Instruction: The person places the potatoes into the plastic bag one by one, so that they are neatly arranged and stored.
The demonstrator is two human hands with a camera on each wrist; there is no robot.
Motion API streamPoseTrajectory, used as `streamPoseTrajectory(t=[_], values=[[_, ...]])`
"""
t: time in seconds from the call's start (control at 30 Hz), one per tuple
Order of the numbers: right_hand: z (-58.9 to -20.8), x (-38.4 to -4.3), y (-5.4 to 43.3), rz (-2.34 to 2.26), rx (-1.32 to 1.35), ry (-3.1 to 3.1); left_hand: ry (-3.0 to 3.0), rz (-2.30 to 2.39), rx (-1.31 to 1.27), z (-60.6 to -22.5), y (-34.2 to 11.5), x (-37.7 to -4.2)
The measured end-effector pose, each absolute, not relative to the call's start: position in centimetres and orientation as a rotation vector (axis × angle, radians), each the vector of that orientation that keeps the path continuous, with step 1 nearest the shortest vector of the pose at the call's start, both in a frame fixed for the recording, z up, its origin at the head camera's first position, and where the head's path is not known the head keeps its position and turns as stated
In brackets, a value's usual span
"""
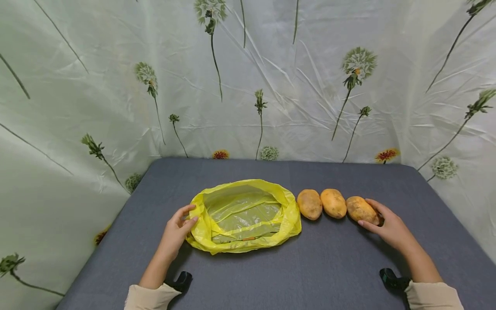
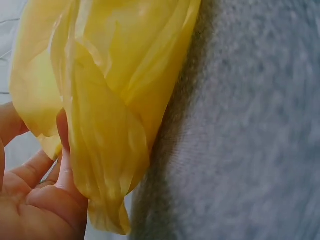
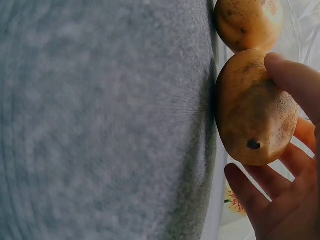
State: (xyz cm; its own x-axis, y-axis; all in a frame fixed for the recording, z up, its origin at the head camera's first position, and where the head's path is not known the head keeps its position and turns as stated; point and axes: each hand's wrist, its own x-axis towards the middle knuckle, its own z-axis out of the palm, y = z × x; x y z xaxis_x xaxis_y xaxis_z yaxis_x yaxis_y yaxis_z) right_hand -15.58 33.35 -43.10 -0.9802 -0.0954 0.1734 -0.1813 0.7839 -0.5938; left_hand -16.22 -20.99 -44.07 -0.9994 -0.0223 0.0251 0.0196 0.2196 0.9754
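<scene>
Beige sleeves (image 1: pixel 153 297) and black wrist devices (image 1: pixel 182 282) lie closest, on the near side of the yellow plastic bag (image 1: pixel 292 215). Bent at the bag's left rim, the left hand (image 1: pixel 176 230) holds it by thumb and fingers, a fold of plastic between them. Well to the right of the bag, the right hand (image 1: pixel 391 228) is clamped on the right mango (image 1: pixel 360 209), thumb on one side and fingers on the other. Next toward the bag come the middle mango (image 1: pixel 333 203), touching the gripped one, and the left mango (image 1: pixel 309 204), just beside the bag's right edge. The bag's mouth gapes wide. Under everything spreads a dark grey tabletop (image 1: pixel 286 277); beyond the bag hangs a pale flower-printed curtain (image 1: pixel 298 99).
</scene>
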Motion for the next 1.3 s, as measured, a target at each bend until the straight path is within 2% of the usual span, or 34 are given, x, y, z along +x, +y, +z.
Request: streamPoseTrajectory(t=[0.53,1.03,1.3], values=[[-42.8,-15.7,33.3,0.973,0.185,-2.799,-2.328,-2.069,0.006,-44.6,-21.0,-16.1],[-40.6,-16.3,31.5,1.026,0.193,-2.647,-2.326,-2.07,0.034,-44.5,-20.9,-16.0],[-42.8,-18.0,31.8,0.944,0.314,-2.498,-2.326,-2.082,0.032,-44.4,-20.8,-16.0]])
